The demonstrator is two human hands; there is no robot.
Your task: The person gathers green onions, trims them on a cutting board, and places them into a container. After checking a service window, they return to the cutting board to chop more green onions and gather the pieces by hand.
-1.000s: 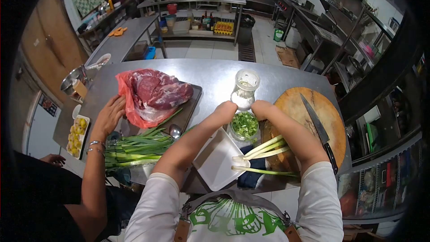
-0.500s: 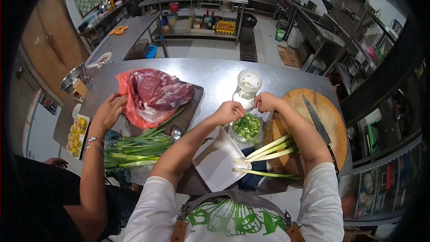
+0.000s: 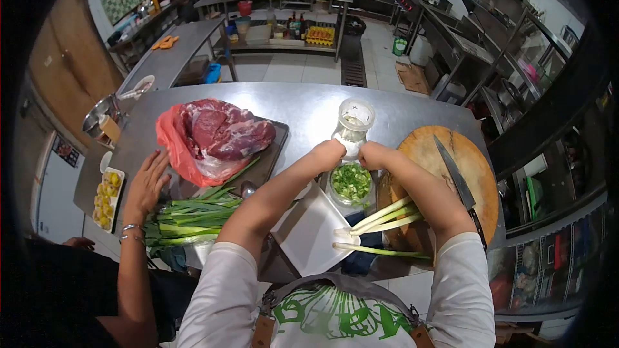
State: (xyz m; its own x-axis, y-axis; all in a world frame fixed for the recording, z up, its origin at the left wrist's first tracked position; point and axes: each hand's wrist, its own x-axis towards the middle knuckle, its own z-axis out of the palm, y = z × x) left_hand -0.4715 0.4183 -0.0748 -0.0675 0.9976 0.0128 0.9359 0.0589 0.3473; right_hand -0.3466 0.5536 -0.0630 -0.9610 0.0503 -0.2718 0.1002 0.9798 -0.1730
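My left hand (image 3: 329,156) and my right hand (image 3: 373,156) are close together, fingers curled, at either side of a small white object (image 3: 351,147). I cannot tell what they grip, as their backs hide the fingertips. Just below them sits a clear round tub of chopped green onion (image 3: 350,182). Beyond stands a clear plastic container (image 3: 355,117) with a white rim. A white rectangular tray (image 3: 314,229) lies nearer my body, with white spring onion stalks (image 3: 387,219) reaching from its edge onto the round wooden chopping board (image 3: 422,145).
A large knife (image 3: 455,177) rests on the board, blade pointing away. Raw meat (image 3: 225,130) in a red bag fills a metal tray at left. A co-worker's open hand (image 3: 149,180) hovers beside it, near leafy green onions (image 3: 193,219). A box of yellow items (image 3: 108,200) sits far left.
Both my hands have come closer together, curling beside the white object above the chopped green onion. The co-worker's hand has drawn back from the red bag, toward the table's near side.
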